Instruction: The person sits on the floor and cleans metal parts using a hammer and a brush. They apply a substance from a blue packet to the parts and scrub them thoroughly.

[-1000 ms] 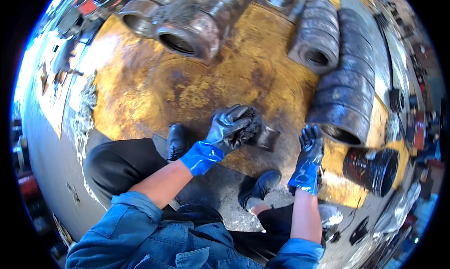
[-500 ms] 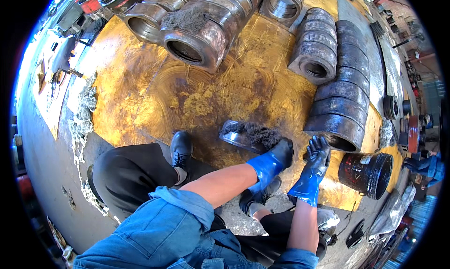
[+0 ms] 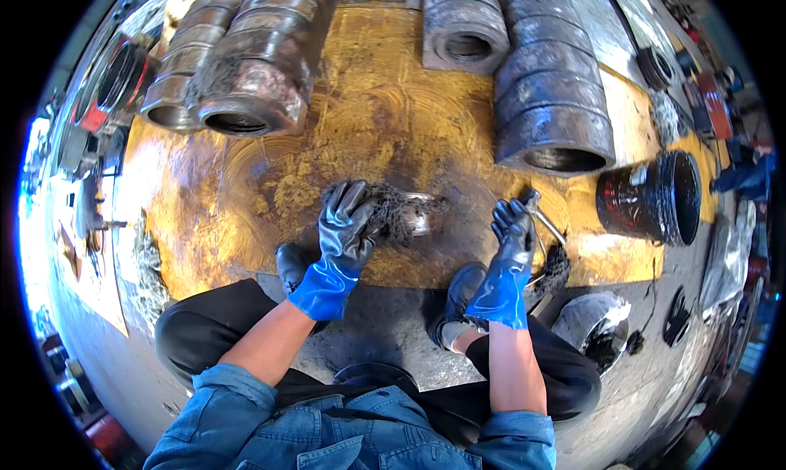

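Note:
Both of my hands wear black-and-blue rubber gloves. My left hand [image 3: 345, 212] is closed, its fingers curled around part of a dark fibrous wad [image 3: 395, 212]. The wad spreads to the right, against a shiny metal ring [image 3: 422, 216] on the stained yellow floor sheet. My right hand [image 3: 512, 224] is right of the ring, its fingers loosely bent and apart from the ring; I see nothing gripped in it. Close beside it is a thin metal tool [image 3: 550, 224], partly hidden by the glove, with another dark wad [image 3: 557, 267] near its lower end.
Rows of heavy metal cylinders lie beyond my hands, at the left [image 3: 266, 69] and the right [image 3: 553, 85]. A black-and-red bucket [image 3: 647, 196] lies tipped at the right. Nearer stands a white bag [image 3: 591, 318] with dark stuff inside. My boots [image 3: 458, 298] flank the work spot.
The view has shifted. My left hand has moved from the right side of the ring to its left and now has hold of the wad. My right hand has moved apart from the left.

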Demonstrator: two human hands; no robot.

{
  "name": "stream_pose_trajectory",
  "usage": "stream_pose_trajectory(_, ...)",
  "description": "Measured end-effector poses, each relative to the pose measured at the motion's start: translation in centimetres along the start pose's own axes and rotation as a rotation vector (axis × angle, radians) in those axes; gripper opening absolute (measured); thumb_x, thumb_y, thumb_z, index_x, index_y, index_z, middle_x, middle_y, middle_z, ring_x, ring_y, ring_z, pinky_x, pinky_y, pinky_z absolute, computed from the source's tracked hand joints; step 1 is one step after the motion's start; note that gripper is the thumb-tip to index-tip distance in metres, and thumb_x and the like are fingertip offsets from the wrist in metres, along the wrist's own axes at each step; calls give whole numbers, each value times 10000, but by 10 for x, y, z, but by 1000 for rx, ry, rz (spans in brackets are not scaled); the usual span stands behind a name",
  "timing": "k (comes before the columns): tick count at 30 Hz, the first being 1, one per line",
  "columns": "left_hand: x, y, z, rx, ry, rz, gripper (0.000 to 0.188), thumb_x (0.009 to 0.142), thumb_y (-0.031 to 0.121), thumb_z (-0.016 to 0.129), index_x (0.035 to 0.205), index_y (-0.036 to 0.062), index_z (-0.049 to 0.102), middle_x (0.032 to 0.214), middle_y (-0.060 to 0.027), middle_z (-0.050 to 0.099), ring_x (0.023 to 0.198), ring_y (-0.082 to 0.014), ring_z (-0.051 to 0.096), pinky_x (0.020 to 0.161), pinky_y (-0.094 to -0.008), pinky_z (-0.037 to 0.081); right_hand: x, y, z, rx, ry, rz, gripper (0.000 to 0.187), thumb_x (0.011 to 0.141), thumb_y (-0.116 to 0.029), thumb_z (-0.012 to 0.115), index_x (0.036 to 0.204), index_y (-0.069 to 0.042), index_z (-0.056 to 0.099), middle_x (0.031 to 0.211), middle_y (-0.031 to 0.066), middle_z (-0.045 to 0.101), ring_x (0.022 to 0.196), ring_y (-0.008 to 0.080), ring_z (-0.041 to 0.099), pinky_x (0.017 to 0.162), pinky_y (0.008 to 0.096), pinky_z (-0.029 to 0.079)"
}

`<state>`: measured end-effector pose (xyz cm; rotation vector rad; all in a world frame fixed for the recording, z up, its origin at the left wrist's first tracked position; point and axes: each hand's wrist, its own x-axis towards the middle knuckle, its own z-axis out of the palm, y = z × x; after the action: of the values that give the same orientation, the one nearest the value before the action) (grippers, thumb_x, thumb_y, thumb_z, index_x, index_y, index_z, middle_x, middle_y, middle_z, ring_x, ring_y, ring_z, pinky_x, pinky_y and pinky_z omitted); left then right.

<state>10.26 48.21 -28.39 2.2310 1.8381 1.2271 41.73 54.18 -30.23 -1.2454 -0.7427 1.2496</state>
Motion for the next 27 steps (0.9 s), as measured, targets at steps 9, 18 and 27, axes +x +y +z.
stream_pose_trajectory(9, 34, 66, 74, -1459, -138, -1023, 481, 921, 23, 564, 1397, 48, 502, 1375, -171, 621, 1161, -335, 650, 943, -495, 571, -2, 4, 9, 15, -60, 42, 653, 1011, -534, 588, 1413, -21, 552, 1307, 192, 674, 1180, 313, 663, 1023, 461, 507)
stream_pose_trajectory(18, 139, 33, 8, -1689, -78, -1142, 456, 1038, 335, 538, 1405, 64, 532, 1405, -135, 591, 1232, -324, 600, 1051, -509, 507, -9, -12, 43, 273, -147, 204, 677, 1001, -581, 578, 1491, -121, 491, 1319, 146, 664, 1192, 287, 622, 1044, 472, 467)
stream_pose_trajectory(27, 144, 37, -46, -2824, -299, -1174, 436, 954, 371, 672, 1278, 81, 632, 1249, -101, 696, 1122, -339, 661, 961, -515, 565, -65, -83, 147, 932, -451, 575, 753, 1001, -680, 453, 1492, -110, 474, 1410, 160, 583, 1265, 364, 559, 1101, 550, 442)
